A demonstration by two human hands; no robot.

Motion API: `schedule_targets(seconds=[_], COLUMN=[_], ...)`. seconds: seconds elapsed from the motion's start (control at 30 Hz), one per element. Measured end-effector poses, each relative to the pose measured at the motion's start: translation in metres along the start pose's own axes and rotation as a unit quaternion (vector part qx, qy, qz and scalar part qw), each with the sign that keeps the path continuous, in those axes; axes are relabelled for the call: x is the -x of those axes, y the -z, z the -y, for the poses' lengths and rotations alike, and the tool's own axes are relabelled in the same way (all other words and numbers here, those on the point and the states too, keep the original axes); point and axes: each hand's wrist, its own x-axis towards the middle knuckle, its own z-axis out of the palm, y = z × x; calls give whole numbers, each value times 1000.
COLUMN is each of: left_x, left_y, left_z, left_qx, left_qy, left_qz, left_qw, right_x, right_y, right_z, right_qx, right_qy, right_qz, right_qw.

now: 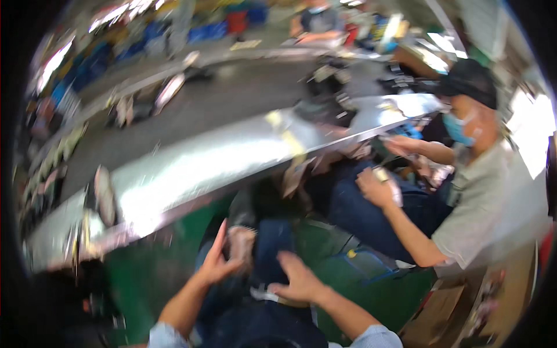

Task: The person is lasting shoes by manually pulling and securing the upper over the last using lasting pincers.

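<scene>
My left hand (217, 261) is raised over my lap, thumb and fingers apart, with nothing visible in it. Close beside it is a blurred pinkish-beige piece (241, 246) that I cannot name; whether the hand touches it, I cannot tell. My right hand (299, 279) hovers over my dark blue trousers (271, 243), its fingers spread. Just below its thumb a whitish strip (266, 294) lies on my lap. The whole view is smeared by motion.
A shiny metal ledge (191, 159) runs along a dark conveyor belt (232, 93) in front of me. A shoe (105, 196) stands at its left end. A masked co-worker (481, 156) sits close on my right, near a cardboard box (435, 316).
</scene>
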Motion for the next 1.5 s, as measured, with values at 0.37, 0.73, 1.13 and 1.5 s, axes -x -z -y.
schedule_targets(seconds=[0.37, 0.73, 1.13, 1.5], left_x=[5, 8, -9, -3], left_y=[-1, -26, 0, -27], left_z=[57, 40, 1, -6], left_qx=[-134, -267, 442, 456], left_qy=[48, 64, 105, 218], left_qz=[27, 2, -97, -116], left_qw=[989, 962, 886, 855], right_x=[-68, -65, -32, -40], right_y=[-44, -8, -21, -32], right_z=[14, 37, 7, 34], right_qx=[-73, -296, -862, -608], right_qy=[79, -119, -211, -51], right_qz=[-50, -5, -81, -108], right_qw=[993, 948, 453, 785])
